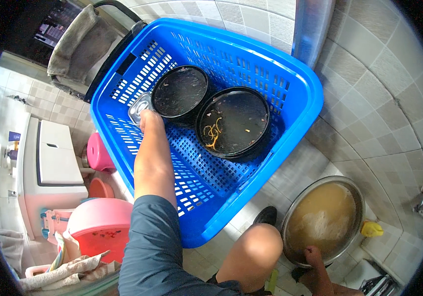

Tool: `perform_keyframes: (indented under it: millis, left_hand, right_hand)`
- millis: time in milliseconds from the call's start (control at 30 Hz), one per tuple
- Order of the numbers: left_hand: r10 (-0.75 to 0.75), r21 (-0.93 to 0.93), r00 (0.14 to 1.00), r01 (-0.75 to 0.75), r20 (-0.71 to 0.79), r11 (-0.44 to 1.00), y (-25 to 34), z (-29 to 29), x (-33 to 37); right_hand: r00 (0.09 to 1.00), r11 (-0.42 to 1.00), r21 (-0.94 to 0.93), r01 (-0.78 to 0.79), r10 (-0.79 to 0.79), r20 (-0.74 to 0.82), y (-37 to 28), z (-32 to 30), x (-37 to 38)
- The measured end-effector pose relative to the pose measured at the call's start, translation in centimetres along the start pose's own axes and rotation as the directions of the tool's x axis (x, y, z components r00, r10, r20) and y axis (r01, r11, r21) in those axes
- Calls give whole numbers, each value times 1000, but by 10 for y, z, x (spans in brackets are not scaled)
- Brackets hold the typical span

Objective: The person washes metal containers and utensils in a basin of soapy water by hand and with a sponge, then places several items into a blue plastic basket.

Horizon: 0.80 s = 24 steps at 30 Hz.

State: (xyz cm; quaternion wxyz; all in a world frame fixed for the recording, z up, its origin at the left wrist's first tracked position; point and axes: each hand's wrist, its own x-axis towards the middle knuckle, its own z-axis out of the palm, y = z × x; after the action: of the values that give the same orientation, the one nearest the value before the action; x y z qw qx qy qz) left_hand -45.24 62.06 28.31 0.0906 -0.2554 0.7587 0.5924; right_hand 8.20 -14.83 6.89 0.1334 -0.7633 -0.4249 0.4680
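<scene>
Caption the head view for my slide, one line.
Left hand at a silvery metal piece in a blue basket beside round black pans; right hand at a basin of cloudy water.

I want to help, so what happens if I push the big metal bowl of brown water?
The metal basin is probably heavy, with brownish water spread across it. Pushing might make that slosh, because the top is open. The basin itself looks stiff, being shiny metal.

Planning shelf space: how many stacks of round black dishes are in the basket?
2: the smaller stack, nearer the left hand; the larger stack to its right.
</scene>
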Motion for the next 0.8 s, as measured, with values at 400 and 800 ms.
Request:
perform_keyframes:
  millis: [400, 800]
  left_hand:
    - [-35, 239, 998, 46, -49, 970, -22, -17, -30]
    - [-8, 214, 1000, 7, 2, 977, -25, -3, -39]
  right_hand:
    - [997, 987, -144, -77, 79, 9, 22, -7, -9]
    - [976, 976, -6, -216, 216, -9, 9, -9, -9]
